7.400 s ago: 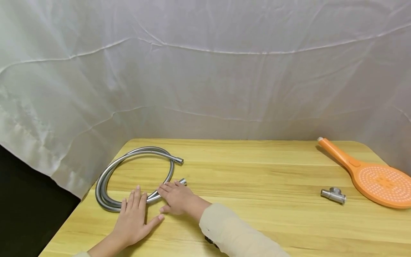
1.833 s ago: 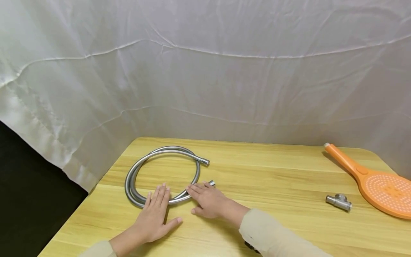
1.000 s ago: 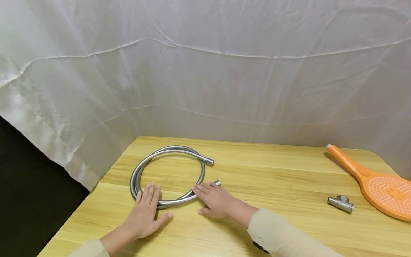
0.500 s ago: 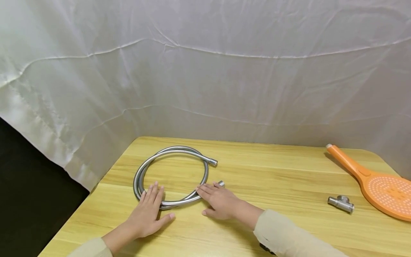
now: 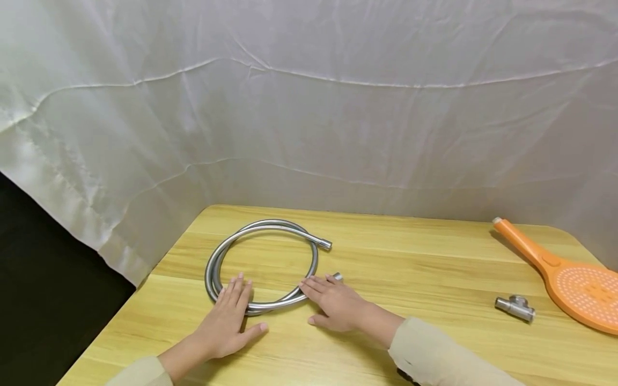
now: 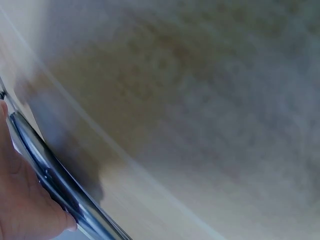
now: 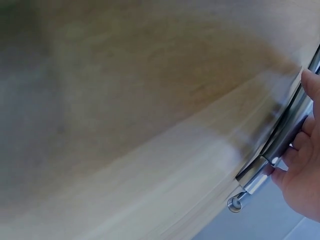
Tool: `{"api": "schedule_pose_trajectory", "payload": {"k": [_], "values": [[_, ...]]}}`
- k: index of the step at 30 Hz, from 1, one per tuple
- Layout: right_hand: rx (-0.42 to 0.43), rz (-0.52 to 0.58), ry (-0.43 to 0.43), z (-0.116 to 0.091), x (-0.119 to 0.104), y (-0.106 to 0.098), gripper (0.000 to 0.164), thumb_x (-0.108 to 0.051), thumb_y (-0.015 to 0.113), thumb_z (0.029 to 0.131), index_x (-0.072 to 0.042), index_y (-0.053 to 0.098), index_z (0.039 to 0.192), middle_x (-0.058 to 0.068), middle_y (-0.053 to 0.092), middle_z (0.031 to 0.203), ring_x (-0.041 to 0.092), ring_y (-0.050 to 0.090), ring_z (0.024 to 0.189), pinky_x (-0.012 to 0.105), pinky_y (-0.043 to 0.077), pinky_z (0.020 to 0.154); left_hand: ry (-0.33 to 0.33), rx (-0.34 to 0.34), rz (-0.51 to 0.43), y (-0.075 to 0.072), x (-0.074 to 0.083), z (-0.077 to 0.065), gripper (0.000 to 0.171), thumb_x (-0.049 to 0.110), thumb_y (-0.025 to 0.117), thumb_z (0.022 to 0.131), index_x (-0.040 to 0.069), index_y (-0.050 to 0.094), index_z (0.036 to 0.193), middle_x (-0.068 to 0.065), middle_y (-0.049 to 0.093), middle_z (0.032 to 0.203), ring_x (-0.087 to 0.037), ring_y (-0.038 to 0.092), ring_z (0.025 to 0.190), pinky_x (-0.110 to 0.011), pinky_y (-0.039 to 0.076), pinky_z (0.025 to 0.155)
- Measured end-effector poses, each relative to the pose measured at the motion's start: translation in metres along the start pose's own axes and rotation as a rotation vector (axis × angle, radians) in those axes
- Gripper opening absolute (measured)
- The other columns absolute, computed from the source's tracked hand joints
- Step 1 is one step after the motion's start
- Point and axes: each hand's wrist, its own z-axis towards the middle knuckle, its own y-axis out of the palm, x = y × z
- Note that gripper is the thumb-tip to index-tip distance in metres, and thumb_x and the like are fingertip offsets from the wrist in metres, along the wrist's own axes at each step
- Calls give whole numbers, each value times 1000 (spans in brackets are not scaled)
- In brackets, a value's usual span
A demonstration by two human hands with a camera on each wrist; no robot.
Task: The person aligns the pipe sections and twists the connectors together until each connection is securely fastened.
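A coiled metal shower hose [image 5: 212,268] lies on the wooden table, its two end fittings pointing right. My left hand [image 5: 224,327] rests over the coil's near left part, fingers extended and thumb spread to the right. On the near right part, my right hand [image 5: 340,305] lies with its fingers over the hose, close to the lower end fitting [image 5: 338,277]. That hand hides a stretch of hose. In the left wrist view, the hose [image 6: 70,192] runs under the fingers. The right wrist view has the fitting [image 7: 252,175] beside the fingers.
To the right lie a small metal T-shaped fitting [image 5: 515,308] and an orange shower head [image 5: 576,292], which reaches the frame's edge. A pale cloth [image 5: 338,118] hangs behind the table [image 5: 410,257]. Past the table's left edge it is dark.
The hose coil has slid to the right across the table under both hands. My left hand shifted left along the coil, then moved right with it. The shower head and T-shaped fitting stay put.
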Motion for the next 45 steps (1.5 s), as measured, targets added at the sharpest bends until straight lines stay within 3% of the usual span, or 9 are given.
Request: {"api": "schedule_pose_trajectory", "payload": {"k": [9,21,45], "values": [[18,28,-14,5,2,0,66,-43,49,93,-5,29,144,12,27,152,26,25,141,48,21,113,-5,-4,-10,0,0,-1,85,56,48,89,-7,27,142,-31,16,149,-45,15,139,-59,19,109],[-25,37,-6,14,1,-1,63,-43,48,94,-9,31,145,7,29,151,22,25,141,46,20,114,-15,-17,-19,1,1,0,85,57,48,89,-7,27,142,-31,15,149,-45,14,139,-59,19,110],[-37,62,-6,4,11,0,62,-43,48,94,-10,31,145,6,30,151,20,25,141,47,19,114,11,-39,-17,3,7,5,86,57,47,89,-7,24,142,-31,13,149,-46,12,139,-58,18,110]]}}
